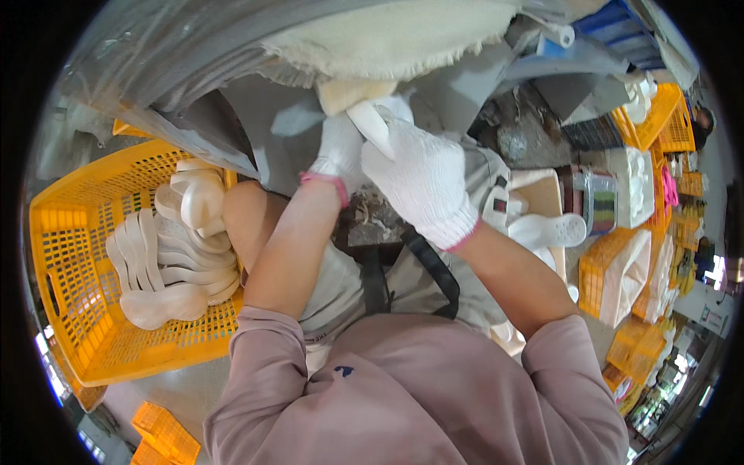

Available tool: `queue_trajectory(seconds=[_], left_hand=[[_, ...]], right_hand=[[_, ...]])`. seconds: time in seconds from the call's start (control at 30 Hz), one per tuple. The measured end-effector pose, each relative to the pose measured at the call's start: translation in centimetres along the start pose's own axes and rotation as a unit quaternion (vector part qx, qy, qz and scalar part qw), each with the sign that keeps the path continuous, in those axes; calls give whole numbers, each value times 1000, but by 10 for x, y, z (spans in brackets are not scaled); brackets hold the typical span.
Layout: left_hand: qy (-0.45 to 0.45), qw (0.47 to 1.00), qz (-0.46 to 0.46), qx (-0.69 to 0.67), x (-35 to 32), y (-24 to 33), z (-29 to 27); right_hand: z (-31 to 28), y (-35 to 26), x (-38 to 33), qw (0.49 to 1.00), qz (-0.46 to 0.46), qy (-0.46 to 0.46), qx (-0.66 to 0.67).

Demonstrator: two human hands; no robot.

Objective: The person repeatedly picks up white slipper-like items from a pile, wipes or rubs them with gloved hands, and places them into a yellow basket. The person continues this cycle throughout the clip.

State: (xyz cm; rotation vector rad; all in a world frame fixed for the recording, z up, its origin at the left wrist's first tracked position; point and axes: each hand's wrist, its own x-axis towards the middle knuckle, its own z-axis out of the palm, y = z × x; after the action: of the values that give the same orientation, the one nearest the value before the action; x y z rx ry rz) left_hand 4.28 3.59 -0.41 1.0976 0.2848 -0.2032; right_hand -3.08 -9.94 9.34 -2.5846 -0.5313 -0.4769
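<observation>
Both my gloved hands close around a white shoe sole (pixel 370 124) above my lap: left hand (pixel 337 155) gripping underneath, right hand (pixel 422 182) wrapped over it (more soles fill the yellow basket (pixel 85 310) leftward).

Stacked shoe soles (pixel 174 260) in basket (pixel 77 232) at left; more baskets (pixel 659 116) far right.

- We're reaching both bare forearms up and forward, pink sleeves pushed back to the elbows.
- Our left hand (pixel 339 151), in a white knit glove, is curling shut in a grip.
- Our right hand (pixel 422 177), gloved too, is crossing just over it, fingers bent and touching it.
</observation>
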Motion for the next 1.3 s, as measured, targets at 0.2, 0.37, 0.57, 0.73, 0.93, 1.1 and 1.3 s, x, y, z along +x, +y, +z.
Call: queue_trajectory(seconds=[0.2,0.37,0.57,0.73,0.93,1.1,1.3], left_hand=[[56,882,181,432,-23,-8,7],[127,931,217,266,-27,-13,19],[55,916,335,212,-33,-7,33],[19,946,-71,-315,-33,-7,33],[-5,895,-297,-334,5,7,14],[25,961,-9,-277,-8,-7,24],[-17,887,-157,-434,-50,-27,39]], right_hand=[[6,-18,21,994,106,-7,29],[8,-32,37,990,134,-22,42],[-8,-24,29,994,105,-43,2],[-46,-27,44,924,182,-292,167],[-66,-25,11,882,190,-356,244],[-64,-21,41,708,360,-397,461],[-90,-42,-66,935,175,-293,98]])
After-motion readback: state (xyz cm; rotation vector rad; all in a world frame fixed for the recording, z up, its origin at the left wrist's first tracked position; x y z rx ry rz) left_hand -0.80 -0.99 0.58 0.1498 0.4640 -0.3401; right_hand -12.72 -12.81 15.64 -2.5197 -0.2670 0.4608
